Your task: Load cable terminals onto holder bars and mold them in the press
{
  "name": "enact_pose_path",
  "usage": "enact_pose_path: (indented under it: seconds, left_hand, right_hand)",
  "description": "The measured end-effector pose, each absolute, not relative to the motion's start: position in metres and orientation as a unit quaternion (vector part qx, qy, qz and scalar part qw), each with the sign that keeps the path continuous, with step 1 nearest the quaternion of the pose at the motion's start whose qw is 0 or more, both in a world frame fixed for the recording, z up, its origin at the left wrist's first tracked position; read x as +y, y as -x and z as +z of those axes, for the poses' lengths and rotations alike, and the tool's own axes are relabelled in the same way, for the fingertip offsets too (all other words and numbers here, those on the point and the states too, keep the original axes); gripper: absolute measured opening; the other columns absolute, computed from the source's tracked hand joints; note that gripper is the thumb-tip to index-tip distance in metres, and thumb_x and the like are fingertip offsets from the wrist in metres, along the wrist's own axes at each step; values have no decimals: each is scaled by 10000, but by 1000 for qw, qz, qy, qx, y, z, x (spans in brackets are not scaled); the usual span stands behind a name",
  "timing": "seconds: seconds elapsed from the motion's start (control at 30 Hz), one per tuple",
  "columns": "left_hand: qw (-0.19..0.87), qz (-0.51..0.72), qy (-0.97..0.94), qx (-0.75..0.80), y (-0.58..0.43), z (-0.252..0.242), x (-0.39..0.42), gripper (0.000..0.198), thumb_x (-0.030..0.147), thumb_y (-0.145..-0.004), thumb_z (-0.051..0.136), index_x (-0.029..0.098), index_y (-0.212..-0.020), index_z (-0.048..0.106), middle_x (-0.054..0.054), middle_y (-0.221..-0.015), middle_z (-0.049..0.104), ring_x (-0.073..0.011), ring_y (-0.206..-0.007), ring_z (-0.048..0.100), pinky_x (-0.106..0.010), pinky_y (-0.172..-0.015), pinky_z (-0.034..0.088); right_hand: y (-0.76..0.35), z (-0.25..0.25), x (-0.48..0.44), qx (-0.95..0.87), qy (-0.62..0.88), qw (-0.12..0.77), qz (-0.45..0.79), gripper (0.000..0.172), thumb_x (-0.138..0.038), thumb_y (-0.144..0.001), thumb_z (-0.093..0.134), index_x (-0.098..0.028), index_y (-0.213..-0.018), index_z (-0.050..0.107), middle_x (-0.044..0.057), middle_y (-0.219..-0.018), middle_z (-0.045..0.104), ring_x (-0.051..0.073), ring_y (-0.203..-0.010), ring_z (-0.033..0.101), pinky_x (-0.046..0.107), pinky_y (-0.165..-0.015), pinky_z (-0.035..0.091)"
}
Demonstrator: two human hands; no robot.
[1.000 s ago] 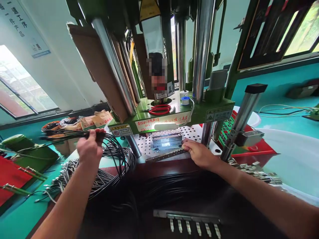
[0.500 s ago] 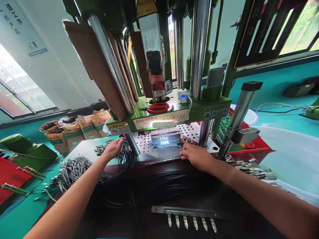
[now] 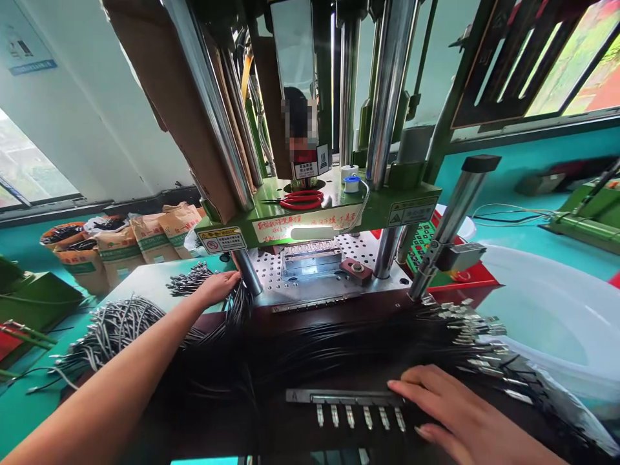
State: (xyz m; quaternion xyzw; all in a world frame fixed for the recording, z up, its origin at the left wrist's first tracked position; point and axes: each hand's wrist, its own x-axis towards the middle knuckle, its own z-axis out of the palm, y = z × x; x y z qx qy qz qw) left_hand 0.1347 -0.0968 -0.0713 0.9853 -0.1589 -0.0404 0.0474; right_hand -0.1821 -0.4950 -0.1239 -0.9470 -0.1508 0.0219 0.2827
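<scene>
Both hands down on the cable work in front of the green vertical moulding press (image 3: pixel 314 223).

Around: red scissors (image 3: pixel 301 199) and a solder spool (image 3: pixel 351 184) on the press platen, paper sacks (image 3: pixel 145 239) back left, white tub (image 3: pixel 557 310) right; press columns block the far side. Left hand (image 3: pixel 217 287) lies loosely curled on a black cable bundle (image 3: pixel 237 307) beside the perforated base, grip unclear. Right hand (image 3: pixel 450 407) is released, flat, fingertips touching the metal fixture bar (image 3: pixel 339 397) with 6 plugs hanging, atop black cables near the bottom edge.
</scene>
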Motion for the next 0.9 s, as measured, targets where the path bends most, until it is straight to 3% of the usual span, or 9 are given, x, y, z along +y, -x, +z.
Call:
enact_pose_path:
  seconds: [0.13,0.23,0.33,0.4,0.5,0.6,0.67,0.73,0.9]
  left_hand:
    - [11,-18,-990,-142,-124,-71,-104,420,338,-906,281,182,-1062,637,-93,-1271,587,-279,-1185,510,-415,-1005,333]
    - [1,-4,-993,-120,-115,-56,-108,385,353,-896,315,173,-1016,634,-104,-1182,632,-252,-1101,562,-354,-938,393]
    - [-7,45,-995,-87,-84,-29,-111,412,417,-884,339,129,-991,614,-162,-1121,629,-289,-1078,555,-362,-905,400]
    - [3,77,-993,-85,-48,-11,-119,390,420,-894,316,167,-921,612,-121,-995,654,-280,-974,582,-365,-858,411]
    - [187,24,-962,-198,9,4,-146,383,504,-897,359,220,-889,615,-29,-874,652,-192,-808,587,-277,-748,439]
    - [290,-130,-911,-264,34,-1,-180,401,536,-896,388,257,-1110,582,-20,-1000,637,-181,-902,588,-285,-820,446]
    - [340,-225,-884,-229,27,-11,-197,467,579,-878,390,218,-1130,548,-38,-921,625,-176,-766,605,-310,-705,484]
    - [429,-292,-840,-158,7,-22,-207,467,600,-834,458,173,-1003,543,-20,-783,577,-147,-596,574,-277,-534,460]
    - [634,-189,-750,-18,-59,-46,-224,268,387,-831,570,152,-756,465,44,-602,446,-62,-473,451,-177,-441,330]
  right_hand:
    - [173,-126,-478,-118,940,318,22,350,-230,-906,407,-299,-1198,588,93,-1142,580,232,-1061,569,394,-916,505]
    - [169,-122,-474,-123,923,364,16,327,-215,-908,382,-276,-1153,590,96,-1084,587,214,-1002,583,349,-852,532]
    - [168,-118,-479,-97,906,411,-5,353,-213,-911,347,-260,-1168,584,99,-1137,603,202,-1040,590,304,-854,538]
    - [164,-111,-485,-75,908,413,-14,351,-225,-900,353,-252,-1137,611,95,-1156,618,210,-1045,602,303,-850,540]
    - [146,-90,-496,-62,919,385,-50,306,-303,-889,419,-252,-1090,644,80,-1136,644,239,-1052,603,352,-902,504]
    - [112,-60,-501,-56,928,363,-53,279,-335,-891,442,-246,-1050,654,52,-1089,665,231,-1012,613,363,-909,470]
    - [82,-45,-502,-60,929,360,-54,265,-295,-882,441,-238,-1021,659,34,-1053,677,215,-973,623,344,-878,468]
    - [50,-38,-500,-68,925,367,-76,266,-252,-854,458,-226,-1013,669,27,-1057,683,207,-981,622,329,-880,459]
    - [-31,-54,-494,-39,920,378,-96,292,-219,-844,475,-181,-1055,673,36,-899,720,177,-772,662,294,-738,506]
